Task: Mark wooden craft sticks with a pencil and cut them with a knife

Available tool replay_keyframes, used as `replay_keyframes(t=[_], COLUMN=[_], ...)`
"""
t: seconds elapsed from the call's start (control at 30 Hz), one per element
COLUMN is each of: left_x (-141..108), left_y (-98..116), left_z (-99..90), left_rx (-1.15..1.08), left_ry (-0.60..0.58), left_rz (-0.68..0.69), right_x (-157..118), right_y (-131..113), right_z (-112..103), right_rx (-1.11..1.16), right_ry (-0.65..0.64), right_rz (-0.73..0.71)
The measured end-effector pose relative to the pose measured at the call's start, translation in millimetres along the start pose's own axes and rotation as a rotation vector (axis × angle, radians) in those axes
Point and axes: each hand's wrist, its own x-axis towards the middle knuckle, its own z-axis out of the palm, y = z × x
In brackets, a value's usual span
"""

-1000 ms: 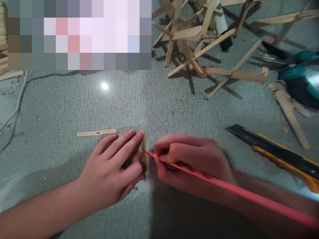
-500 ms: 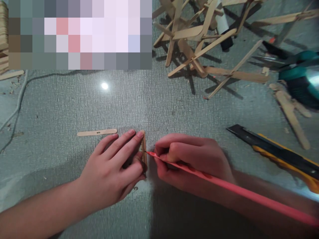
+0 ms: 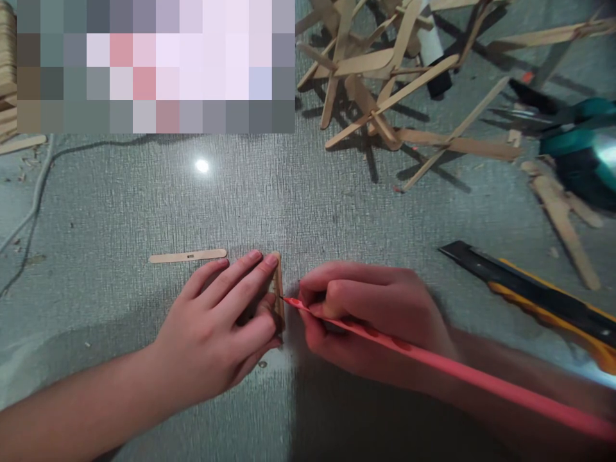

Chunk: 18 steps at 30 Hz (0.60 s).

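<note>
My left hand (image 3: 212,327) holds a wooden craft stick (image 3: 278,273) down on the table, its fingertips on the stick's far end and the thumb near the middle. The stick points away from me, and most of its left side is hidden by the fingers. In my right hand (image 3: 370,301) is a red pencil (image 3: 462,369), gripped close to its point. The pencil tip touches or nearly touches the stick's right edge. Just beyond my left fingers lies a second craft stick (image 3: 163,258) with a small dark mark at its middle.
A yellow and black utility knife (image 3: 539,301) lies at the right. Crossed craft sticks (image 3: 366,61) are heaped at the back, near teal-handled pliers (image 3: 568,138) and loose sticks (image 3: 563,221). A grey cable (image 3: 41,183) runs along the left. A blurred patch covers the upper left.
The pencil tip has shifted very slightly toward me along the stick's edge. My left hand and the sticks stay where they were.
</note>
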Motion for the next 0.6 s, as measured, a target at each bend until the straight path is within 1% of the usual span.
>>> replay_keyframes(t=[0.23, 0.37, 0.5, 0.6], left_x=[1.4, 2.1, 1.8, 1.4], left_y=[0.2, 0.1, -0.9, -0.5], left_z=[-0.4, -0.3, -0.3, -0.4], left_rx=[0.008, 0.005, 0.007, 0.008], left_ry=[-0.005, -0.01, -0.008, -0.012], left_rz=[0.009, 0.008, 0.013, 0.015], right_x=[-1.6, 2.3, 4.8, 2.8], right_y=[-1.6, -4.0, -3.3, -1.7], right_z=[-0.3, -0.9, -1.3, 0.1], right_rx=[-0.047, -0.052, -0.038, -0.025], right_ry=[0.014, 0.007, 0.027, 0.012], right_rz=[0.0, 0.039, 0.003, -0.003])
